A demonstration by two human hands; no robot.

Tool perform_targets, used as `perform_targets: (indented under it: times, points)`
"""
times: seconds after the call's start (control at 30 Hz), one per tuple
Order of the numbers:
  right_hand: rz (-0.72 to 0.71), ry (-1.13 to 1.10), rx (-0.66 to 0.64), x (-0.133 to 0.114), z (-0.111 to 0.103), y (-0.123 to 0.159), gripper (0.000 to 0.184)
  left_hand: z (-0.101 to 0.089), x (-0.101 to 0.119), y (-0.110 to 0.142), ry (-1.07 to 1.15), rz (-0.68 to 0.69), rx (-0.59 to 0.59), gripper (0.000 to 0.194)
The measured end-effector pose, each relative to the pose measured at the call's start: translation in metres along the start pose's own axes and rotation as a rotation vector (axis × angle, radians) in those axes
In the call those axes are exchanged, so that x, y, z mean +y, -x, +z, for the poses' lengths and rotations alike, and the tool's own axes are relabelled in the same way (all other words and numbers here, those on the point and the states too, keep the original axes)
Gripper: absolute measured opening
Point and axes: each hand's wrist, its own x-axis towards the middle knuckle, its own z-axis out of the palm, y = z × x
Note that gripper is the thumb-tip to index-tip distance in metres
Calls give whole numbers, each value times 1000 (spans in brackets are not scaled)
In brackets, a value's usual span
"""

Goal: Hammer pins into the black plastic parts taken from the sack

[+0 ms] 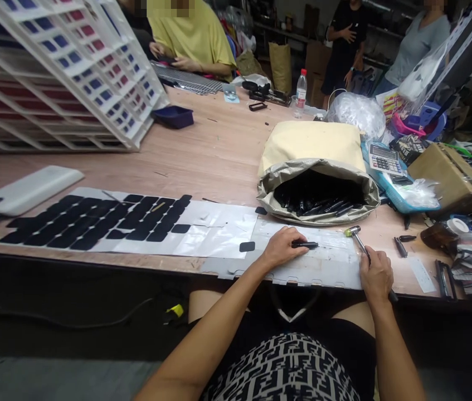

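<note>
My left hand (283,247) has its fingers closed on a small black slender piece (310,245), whose far end sticks out to the right just above the grey work mat (302,274). My right hand (376,277) is wrapped around the handle of a small hammer (351,230), with its head raised to the left over the mat. Just beyond both hands lies a cream bag (313,145), its mouth toward me, with many black slender pieces (327,203) inside. Left of my left hand, a black rounded pad (247,246) lies at the edge of a white sheet (210,234).
Rows of black pads (89,220) cover the sheet's left part. A white plastic crate (93,72) and a white flat device (29,189) stand left. Rightward are a calculator (384,160), a cardboard box (453,178) and a brown jar (440,235). People are across the table.
</note>
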Motion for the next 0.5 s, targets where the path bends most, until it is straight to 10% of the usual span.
perform_targets:
  times: [0.5]
  points:
    - [-180,-667,-271,-79,-34,36,29,3,-6,-1,32,4,19,18]
